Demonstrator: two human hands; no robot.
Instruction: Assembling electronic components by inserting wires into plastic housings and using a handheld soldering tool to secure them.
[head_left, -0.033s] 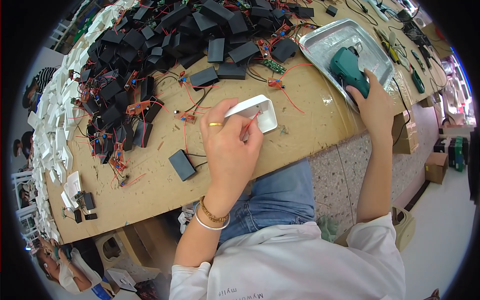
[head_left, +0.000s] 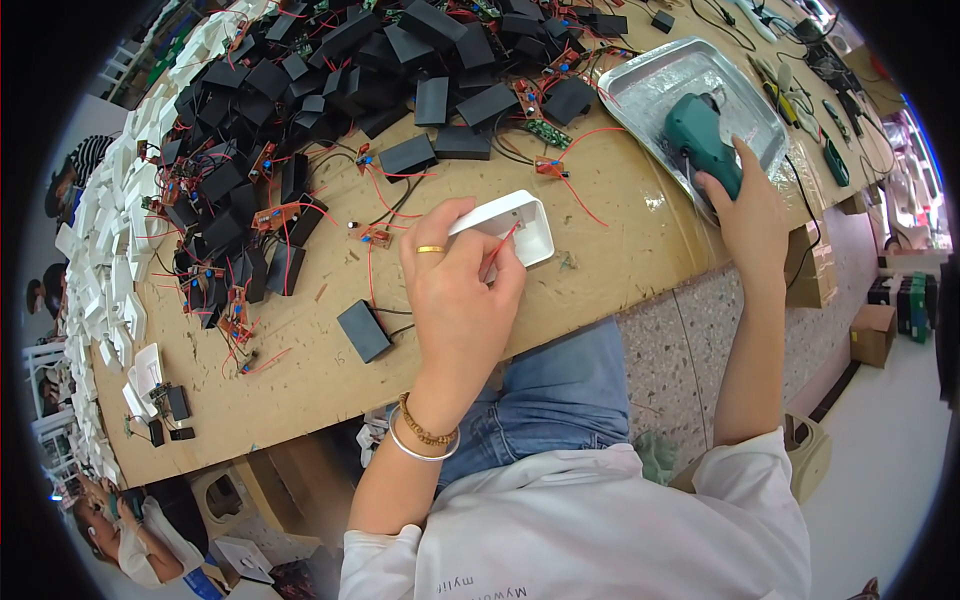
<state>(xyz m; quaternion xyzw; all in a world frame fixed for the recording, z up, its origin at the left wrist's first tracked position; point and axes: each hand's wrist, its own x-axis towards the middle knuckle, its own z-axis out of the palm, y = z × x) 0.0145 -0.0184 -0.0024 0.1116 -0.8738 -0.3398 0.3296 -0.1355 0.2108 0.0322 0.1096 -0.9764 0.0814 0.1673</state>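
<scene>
My left hand (head_left: 455, 275) is closed around a white plastic case (head_left: 537, 235), tilted above the table with its hollow side facing me. A thin red wire (head_left: 507, 240) is pinched between thumb and forefinger and reaches into the case. My right hand (head_left: 750, 215) grips the handle of a green pistol-shaped hand tool (head_left: 705, 145) over a shallow metal tray (head_left: 640, 75). The tool's tip is partly hidden, and its exact kind cannot be told. Just left of my left wrist lies a black rectangular box (head_left: 364, 330) with leads.
A large heap of black boxes (head_left: 350, 80) with wired small circuit boards covers the far left of the table (head_left: 600, 270). White cases (head_left: 110, 220) are piled along the left edge. Pliers (head_left: 775, 95) and cords lie right of the tray. Another person (head_left: 150, 540) sits at lower left.
The green tool in my right hand has shifted very slightly to the right. My left hand, the case and the wire look unchanged.
</scene>
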